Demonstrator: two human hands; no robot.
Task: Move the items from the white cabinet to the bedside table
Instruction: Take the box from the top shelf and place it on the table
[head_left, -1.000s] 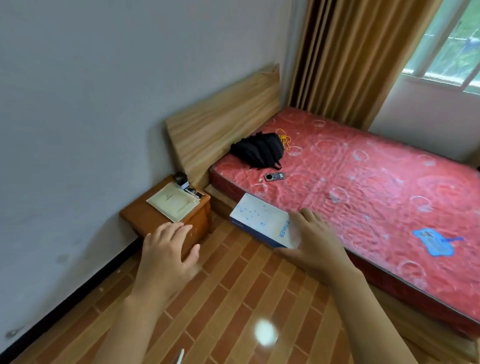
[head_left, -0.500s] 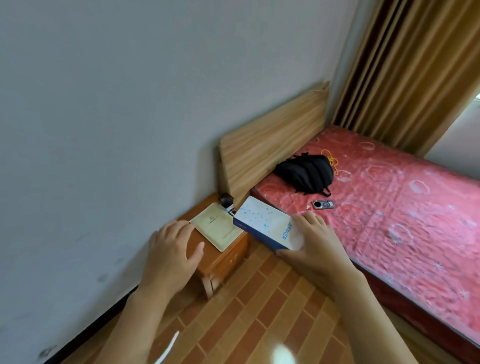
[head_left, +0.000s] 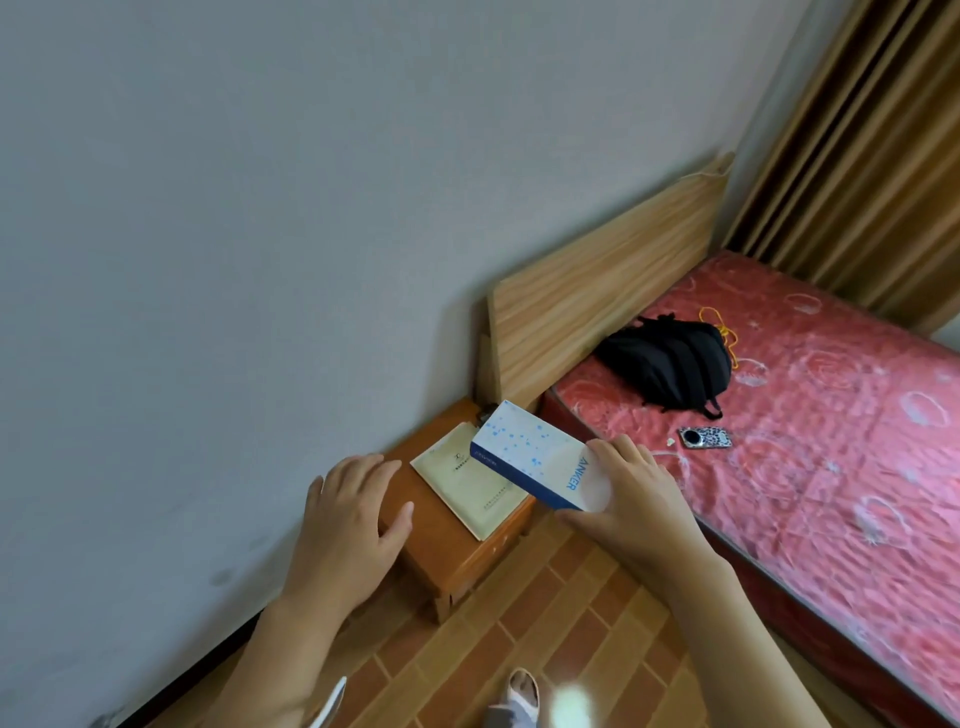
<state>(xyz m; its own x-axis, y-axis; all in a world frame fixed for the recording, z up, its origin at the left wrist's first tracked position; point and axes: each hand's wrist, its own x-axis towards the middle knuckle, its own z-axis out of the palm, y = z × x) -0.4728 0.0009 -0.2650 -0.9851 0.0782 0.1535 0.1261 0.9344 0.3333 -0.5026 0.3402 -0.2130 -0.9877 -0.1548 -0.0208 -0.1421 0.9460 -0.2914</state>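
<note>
Right hand (head_left: 631, 499) grips the near end of the box (head_left: 537, 457), fingers curled over the top face, thumb along the underside edge. Box is white with blue sides and blue dots, printed "ANKER" near the hand. It is held in the air, not resting on anything.

Long axis of the box runs from the hand away toward the headboard (head_left: 602, 306), far end up and back. That far end overhangs the table (head_left: 447, 540), above the booklet's (head_left: 470, 486) far corner; the held end is off the table's bed-side edge. From the hand, the table lies forward and to the left.

Left hand (head_left: 353, 514) is empty, fingers relaxed and loosely spread, over the table's wall-side near corner; cannot tell whether it touches the wood. It is the nearer hand to the table, but the right carries the load.

Booklet takes up the middle and bed side of the tabletop. A small dark object sits at the table's back, mostly hidden behind the box.

Judgement: the set-down should call for sliding the box leftward along its own axis and lowering it, likely onto the booklet.

Bed-side of the table: mattress (head_left: 831, 467) with backpack (head_left: 670, 364) and phone (head_left: 705, 437).
</note>
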